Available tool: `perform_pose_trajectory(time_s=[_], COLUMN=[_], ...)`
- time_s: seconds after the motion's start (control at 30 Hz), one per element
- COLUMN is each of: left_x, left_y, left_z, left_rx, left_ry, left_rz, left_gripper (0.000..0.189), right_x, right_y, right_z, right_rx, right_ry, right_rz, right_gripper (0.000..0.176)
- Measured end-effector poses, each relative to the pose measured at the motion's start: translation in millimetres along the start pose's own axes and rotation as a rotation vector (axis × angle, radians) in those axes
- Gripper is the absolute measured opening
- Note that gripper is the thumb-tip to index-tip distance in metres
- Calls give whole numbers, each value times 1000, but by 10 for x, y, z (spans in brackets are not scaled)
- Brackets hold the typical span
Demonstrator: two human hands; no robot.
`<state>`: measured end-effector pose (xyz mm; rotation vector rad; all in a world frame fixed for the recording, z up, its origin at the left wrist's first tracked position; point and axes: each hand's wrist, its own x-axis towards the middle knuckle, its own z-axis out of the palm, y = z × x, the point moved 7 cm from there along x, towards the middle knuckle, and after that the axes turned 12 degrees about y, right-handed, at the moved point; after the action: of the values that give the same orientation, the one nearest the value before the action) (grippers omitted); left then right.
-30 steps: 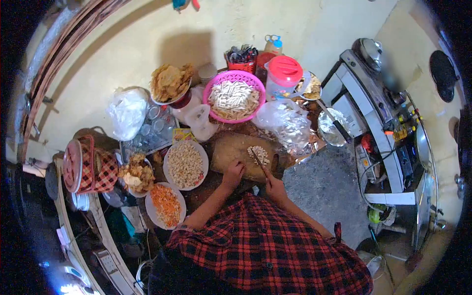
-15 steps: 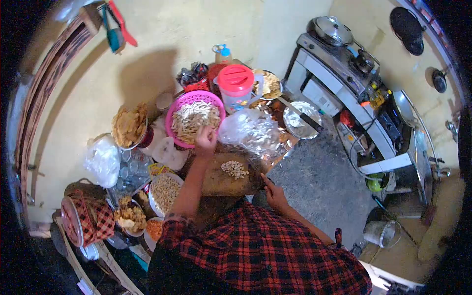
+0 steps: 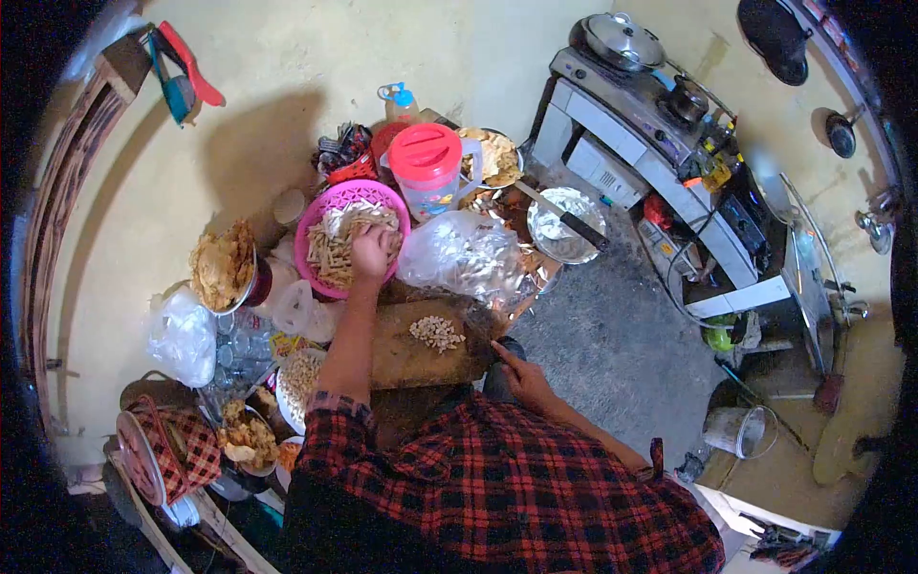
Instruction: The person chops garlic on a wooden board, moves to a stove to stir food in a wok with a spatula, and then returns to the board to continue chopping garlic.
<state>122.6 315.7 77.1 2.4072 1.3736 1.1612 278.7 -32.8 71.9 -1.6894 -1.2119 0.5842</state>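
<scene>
Deep in a pink basket of pale cut strips, my left hand has its fingers curled down on the strips; the fingertips are partly hidden. A wooden cutting board lies in front of me with a small heap of pale diced pieces on it. At the board's right edge my right hand is closed round the handle of a knife. The dark blade is hard to make out against the board.
A clear plastic bag and a red-lidded pitcher stand beyond the board. Left are a bowl of diced pieces and fried food. On the right, another knife lies across a metal basin, near a stove.
My left hand has moved from the basket's near edge further in over the strips. My right hand stays on the knife at the board's edge. The whole view has shifted slightly.
</scene>
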Motion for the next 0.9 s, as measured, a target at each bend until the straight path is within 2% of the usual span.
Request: perform_pose_trajectory(time_s=[0.03, 0.07, 0.1, 0.13, 0.17, 0.23, 0.3, 0.33, 0.4, 0.47, 0.53, 0.57, 0.6, 0.67, 0.77, 0.9], left_x=[-37, -127, -213, -303, -429, -825, -1213, -1402, -1798, -2101, -2287, -2312, -2312, -2333, -2351, -2420], left_y=[2, 37, 223, 403, 565, 542, 481, 466, 317, 286, 357, 438, 516, 507, 523, 572], left_z=[-151, -226, -440, -672, -866, -935, -1012, -1062, -935, -821, -796, -856, -936, -962, -1007, -1015], left_rx=[-168, -153, -231, -308, -243, -115, -134, -118, -51, -87, -130, -125, -119, -118, -97, -21], left_ry=[161, 166, 176, 188, 165, 107, 2, 14, -184, -206, -237, -135, -34, -22, -25, 8], left_rz=[-89, -100, -102, -103, -40, 43, -63, -79, -282, -305, -326, -233, -136, -137, -121, -44], left_gripper=[17, 17, 17, 18, 17, 17, 19, 19, 19, 18, 18, 16, 15, 13, 11, 10], right_x=[44, 29, 10, -19, -56, -57, -82, -84, -114, -57, -49, -34, -62, -119, -132, -228], right_y=[-100, -131, -45, 29, 45, 43, 61, 156, 249, 324, 229, 167, 184, 175, -181, -14], right_z=[59, 150, 248, 420, 553, 691, 848, 918, 1035, 1004, 998, 986, 1022, 1073, 1073, 1191], right_rx=[-57, -116, -111, -81, -51, -72, -92, -138, -183, -300, -281, -263, -262, -287, -328, -349], right_ry=[-163, -327, -346, -409, -471, -531, -595, -614, -650, -473, -457, -422, -432, -404, -485, -485], right_rz=[77, 150, 142, 14, -115, -148, -185, -147, -125, -51, -95, -129, -137, -233, -213, -268], right_gripper=[53, 53, 53, 53, 54, 54, 55, 54, 54, 53, 53, 53, 53, 54, 57, 60])
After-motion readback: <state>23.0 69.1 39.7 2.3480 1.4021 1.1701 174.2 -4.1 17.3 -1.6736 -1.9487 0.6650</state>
